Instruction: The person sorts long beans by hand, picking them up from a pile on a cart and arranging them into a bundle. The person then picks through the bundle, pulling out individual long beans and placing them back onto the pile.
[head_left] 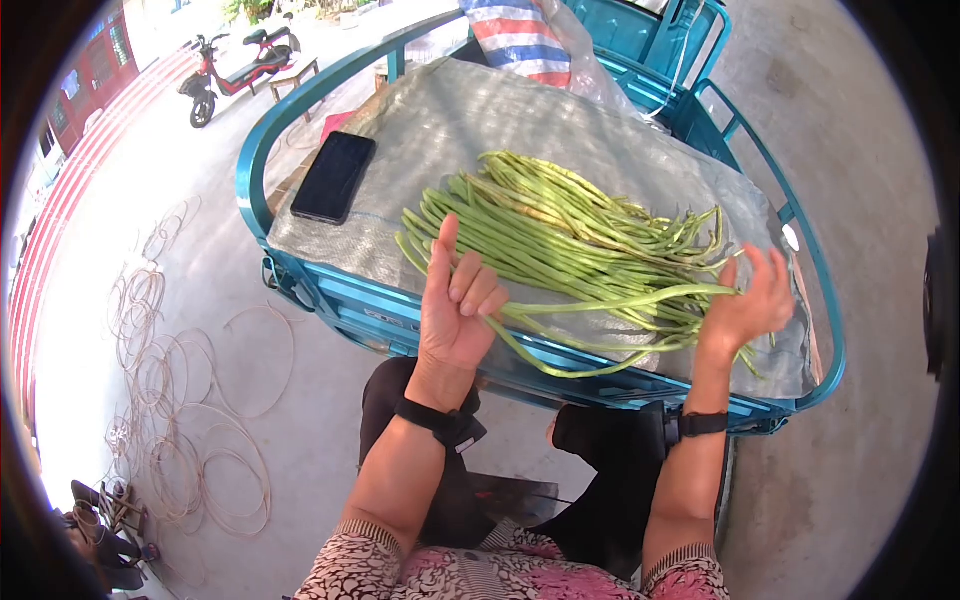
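Sacking (420,115) inside blue rail (251,165) (open patch beside phone (334,178)); left hand (458,295), right hand (745,303) gripping long beans (620,302).

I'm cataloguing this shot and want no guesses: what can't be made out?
In the head view:
Striped bag: top cut off by the upper edge.
Lettering on the cart: too small to read.
Ends of some long beans at the left hand: hidden by it.

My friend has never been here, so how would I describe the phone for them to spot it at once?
Find the teal cart, then the grey woven sheet spread over it. Near the sheet's left edge in the picture lies the phone. It is a flat black rectangle, unlike the long green beans beside it.
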